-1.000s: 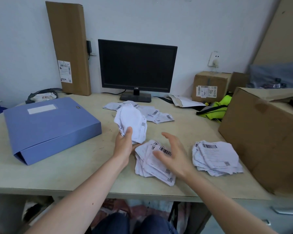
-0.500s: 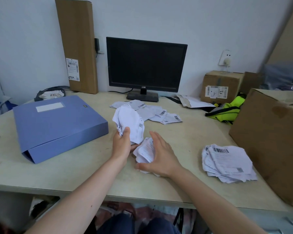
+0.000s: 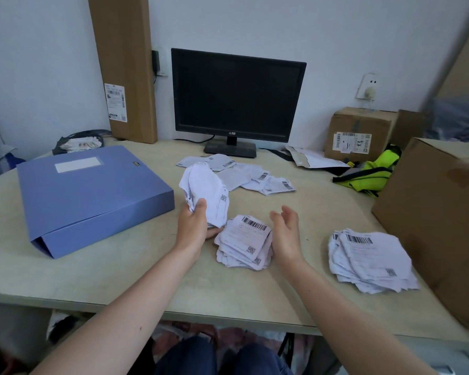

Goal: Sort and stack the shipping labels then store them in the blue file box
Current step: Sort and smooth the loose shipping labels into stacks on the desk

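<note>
My left hand (image 3: 194, 224) grips a bundle of white shipping labels (image 3: 206, 193), held upright above the desk. Just right of it lies a stack of labels (image 3: 244, 240) with a barcode on top. My right hand (image 3: 286, 231) is open, fingers apart, touching the right edge of that stack. A second, larger stack of labels (image 3: 371, 261) lies further right. Loose labels (image 3: 241, 173) are scattered in front of the monitor. The blue file box (image 3: 90, 193) lies flat and closed on the left of the desk.
A black monitor (image 3: 237, 98) stands at the back. A large cardboard box (image 3: 439, 223) crowds the right edge, a smaller one (image 3: 359, 132) behind it, with a yellow-green vest (image 3: 368, 173). A tall carton (image 3: 123, 63) leans on the wall. The desk's front edge (image 3: 228, 318) is near.
My right hand had closed over the middle stack and lifted it; now the stack lies flat and the hand has opened beside it. The left hand still holds its bundle.
</note>
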